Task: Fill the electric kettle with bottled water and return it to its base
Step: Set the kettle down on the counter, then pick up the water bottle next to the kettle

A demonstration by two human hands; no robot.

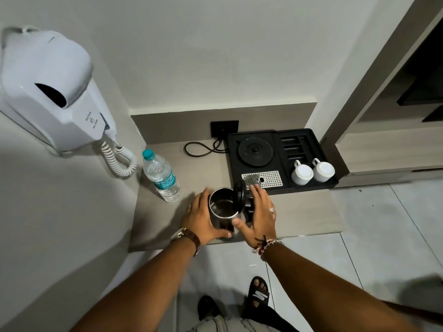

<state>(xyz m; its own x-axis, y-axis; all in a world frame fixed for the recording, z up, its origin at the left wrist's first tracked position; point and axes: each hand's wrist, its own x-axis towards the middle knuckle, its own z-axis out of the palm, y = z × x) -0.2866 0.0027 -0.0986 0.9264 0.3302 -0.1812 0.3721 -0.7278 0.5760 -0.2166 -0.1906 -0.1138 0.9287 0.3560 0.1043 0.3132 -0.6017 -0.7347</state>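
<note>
We hold the kettle (224, 212) on the counter (299, 212), in front of the black tray (323, 183) where its round base (255, 150) waits empty. Our left hand (203, 218) wraps its fingers around the steel body; our right hand (260, 214) lies on the handle side, fingers loosely spread beside the lid (239, 195), which stands open. The water bottle (161, 179) stands upright to the left, still capped, near our left hand and well apart from the right. We judge that the left hand should fetch it.
</note>
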